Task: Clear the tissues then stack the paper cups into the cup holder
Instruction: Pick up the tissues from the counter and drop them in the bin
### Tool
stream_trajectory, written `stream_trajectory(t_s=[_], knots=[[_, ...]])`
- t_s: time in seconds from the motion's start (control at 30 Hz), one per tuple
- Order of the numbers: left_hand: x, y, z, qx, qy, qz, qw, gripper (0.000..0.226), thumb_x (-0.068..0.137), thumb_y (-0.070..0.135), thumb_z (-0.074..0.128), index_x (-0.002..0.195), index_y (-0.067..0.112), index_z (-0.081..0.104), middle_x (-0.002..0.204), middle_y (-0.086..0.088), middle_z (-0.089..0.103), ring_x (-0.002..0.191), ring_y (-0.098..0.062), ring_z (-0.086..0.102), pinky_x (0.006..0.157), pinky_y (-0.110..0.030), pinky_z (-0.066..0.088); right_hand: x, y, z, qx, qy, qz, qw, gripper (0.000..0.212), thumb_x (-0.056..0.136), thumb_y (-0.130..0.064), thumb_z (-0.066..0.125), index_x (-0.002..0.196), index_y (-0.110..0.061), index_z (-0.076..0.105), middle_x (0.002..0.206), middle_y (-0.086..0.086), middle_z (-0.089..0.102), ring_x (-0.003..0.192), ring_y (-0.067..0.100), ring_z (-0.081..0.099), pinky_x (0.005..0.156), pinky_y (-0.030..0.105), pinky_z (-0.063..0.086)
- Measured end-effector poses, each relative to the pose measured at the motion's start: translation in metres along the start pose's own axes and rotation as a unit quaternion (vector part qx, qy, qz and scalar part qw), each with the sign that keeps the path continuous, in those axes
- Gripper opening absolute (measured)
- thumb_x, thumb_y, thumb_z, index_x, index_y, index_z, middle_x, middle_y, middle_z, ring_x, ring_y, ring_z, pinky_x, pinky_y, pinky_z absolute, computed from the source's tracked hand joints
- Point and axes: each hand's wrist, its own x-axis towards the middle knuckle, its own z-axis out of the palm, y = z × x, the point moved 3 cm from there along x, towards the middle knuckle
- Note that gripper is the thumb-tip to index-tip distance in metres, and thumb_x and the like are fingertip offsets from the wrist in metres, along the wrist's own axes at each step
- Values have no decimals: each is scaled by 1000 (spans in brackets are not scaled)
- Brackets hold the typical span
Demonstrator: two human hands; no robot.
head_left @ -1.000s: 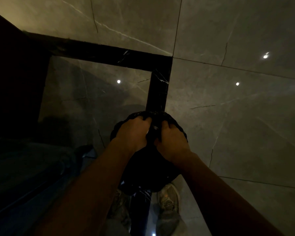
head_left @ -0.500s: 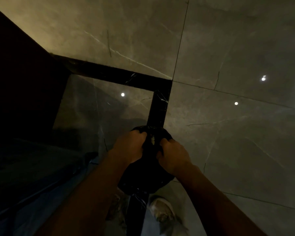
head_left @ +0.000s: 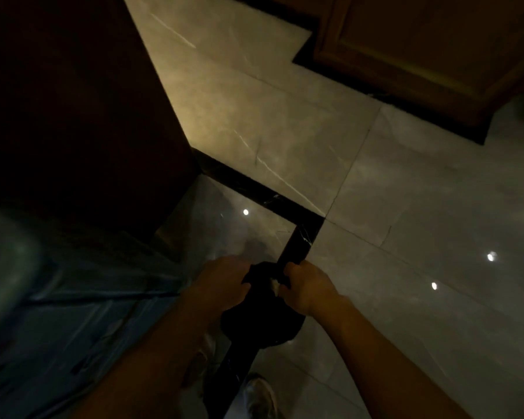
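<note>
The black bag (head_left: 263, 316) has been gathered narrower; its mouth is being pinched shut between the left hand (head_left: 221, 285) and right hand (head_left: 307, 287), a white tissue (head_left: 275, 285) showing between both grips.

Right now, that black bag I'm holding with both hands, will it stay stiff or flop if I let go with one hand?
Probably flop. The black bag looks like thin film, bunched at the top between the left hand and right hand and sagging below. It seems light, with only a pale scrap showing at the mouth. The mouth would likely fall shut.
</note>
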Motion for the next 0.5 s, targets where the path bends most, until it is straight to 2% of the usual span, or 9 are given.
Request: stream_trajectory(t_s=[0.1,0.27,0.33,0.5], knots=[[-53,2,-38,-34,30,-36,998,35,101,31,62,128,9,65,134,-18,65,126,-37,63,101,-40,49,-37,-32,-43,-43,11,-45,998,48,97,-42,56,133,-9,54,129,19,56,112,35,59,90,39,53],[-151,9,-106,-69,71,-87,991,55,103,39,61,153,19,49,155,-11,53,142,-30,53,114,-36,43,-108,-95,-105,-115,26,-114,986,56,95,-47,58,139,-14,52,134,17,57,119,34,59,95,38,51],[-190,12,-135,-84,100,-94,987,58,103,39,61,156,19,47,156,-12,54,142,-31,54,113,-37,45,-135,-120,-125,-133,21,-136,982,55,94,-47,58,139,-15,53,135,16,58,119,33,60,95,38,52],[-282,22,-191,-113,164,-117,973,46,102,37,64,141,15,57,141,-15,61,133,-33,57,102,-35,46,-200,-179,-170,-127,3,-176,976,59,92,-51,59,142,-21,50,142,13,55,126,32,55,100,38,49]])
